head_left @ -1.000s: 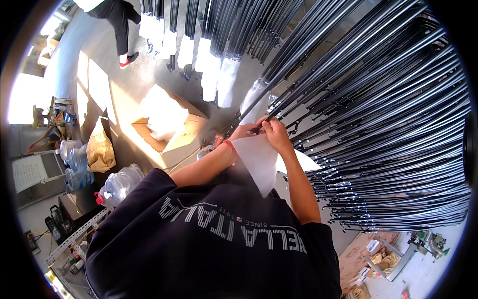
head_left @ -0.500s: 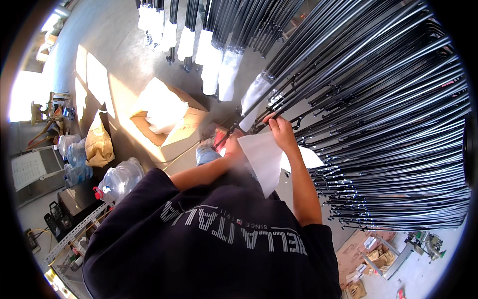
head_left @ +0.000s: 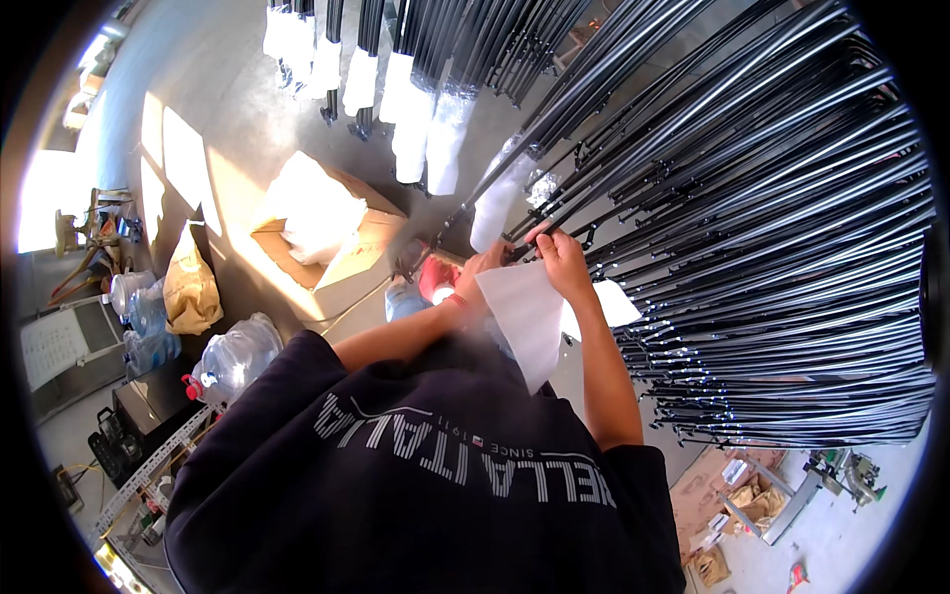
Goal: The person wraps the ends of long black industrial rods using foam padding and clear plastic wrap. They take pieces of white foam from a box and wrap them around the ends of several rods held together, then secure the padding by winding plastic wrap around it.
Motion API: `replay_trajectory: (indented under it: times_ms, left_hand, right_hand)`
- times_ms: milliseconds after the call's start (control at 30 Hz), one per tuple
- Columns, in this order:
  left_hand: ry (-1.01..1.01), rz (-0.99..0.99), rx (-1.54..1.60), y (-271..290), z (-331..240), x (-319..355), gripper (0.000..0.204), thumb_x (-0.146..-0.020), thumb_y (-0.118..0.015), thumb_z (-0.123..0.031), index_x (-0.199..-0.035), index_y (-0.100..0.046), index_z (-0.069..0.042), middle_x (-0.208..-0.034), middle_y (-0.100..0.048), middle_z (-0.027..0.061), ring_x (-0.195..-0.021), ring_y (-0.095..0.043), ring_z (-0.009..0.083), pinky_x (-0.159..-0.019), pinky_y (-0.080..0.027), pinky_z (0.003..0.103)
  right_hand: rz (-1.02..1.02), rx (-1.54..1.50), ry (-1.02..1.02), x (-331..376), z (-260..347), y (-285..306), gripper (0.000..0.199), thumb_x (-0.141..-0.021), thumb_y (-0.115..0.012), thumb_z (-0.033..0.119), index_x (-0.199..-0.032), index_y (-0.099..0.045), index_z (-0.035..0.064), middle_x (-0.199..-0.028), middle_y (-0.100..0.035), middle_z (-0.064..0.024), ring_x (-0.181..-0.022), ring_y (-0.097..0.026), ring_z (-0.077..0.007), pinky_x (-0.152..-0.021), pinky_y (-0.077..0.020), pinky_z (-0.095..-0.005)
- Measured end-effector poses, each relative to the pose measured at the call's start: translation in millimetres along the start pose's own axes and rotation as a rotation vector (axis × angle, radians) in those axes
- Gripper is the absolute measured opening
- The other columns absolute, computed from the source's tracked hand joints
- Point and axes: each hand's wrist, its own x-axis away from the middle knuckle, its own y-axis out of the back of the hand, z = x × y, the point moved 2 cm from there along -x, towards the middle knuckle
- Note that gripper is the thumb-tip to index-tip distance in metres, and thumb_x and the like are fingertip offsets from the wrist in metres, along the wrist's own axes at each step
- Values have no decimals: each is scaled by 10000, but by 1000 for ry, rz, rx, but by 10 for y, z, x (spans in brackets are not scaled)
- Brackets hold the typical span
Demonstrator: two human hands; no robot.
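Long, thin black rods fill the right side, their ends pointing toward me. My right hand is closed with thumb and fingers around the end part of one black rod. A white sheet, thin and soft-looking, hangs at that hand and shows on both sides of my right wrist; how it is held is hidden. My left hand is closed at the tip of the same rod, just left of my right hand, its fingertips partly hidden. A white-wrapped rod bundle lies just beyond both hands.
More rod bundles with white-wrapped ends stand at the far side. An open cardboard box with white material sits ahead on the left. Large clear plastic bottles and a brown paper bag are at left. A metal frame stands at lower right.
My left hand has moved right and slightly away from me, up to the rod's tip beside my right hand. The right hand and white sheet have hardly moved; the view has shifted slightly.
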Motion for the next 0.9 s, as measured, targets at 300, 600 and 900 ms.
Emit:
replay_trajectory:
  times_ms: [300, 600, 900]
  left_hand:
    - [-266, 124, -180, -3, 110, -47, 439, -746, -550, -189, -1113, -395, -3, -880, -551, 153, -777, -581, 320, -643, -479, 387]
    - [-766, -143, -349, 641, -415, -54, 293, -715, -553, -165, -981, -526, -44, -1020, -568, 107, -881, -549, 269, -720, -437, 373]
    - [-340, 414, 335, 1334, -766, -1179, 443, -799, -591, -148, -1200, -418, -75, -1095, -521, 93, -1028, -505, 203, -867, -404, 318]
  right_hand:
    - [17, 8, -47, -26, -50, 50, 178, -866, -443, 160, -856, -562, 28, -657, -533, -71, -590, -497, -160, -580, -411, -295]
    - [168, -143, -173, 117, -247, 290, 224, -862, -433, 137, -1072, -456, 63, -649, -476, -8, -599, -440, -72, -553, -359, -201]
    - [12, -301, -410, -392, -247, 665, 729, -724, -506, 76, -1342, -121, 35, -870, -524, -93, -740, -517, -142, -669, -411, -216]
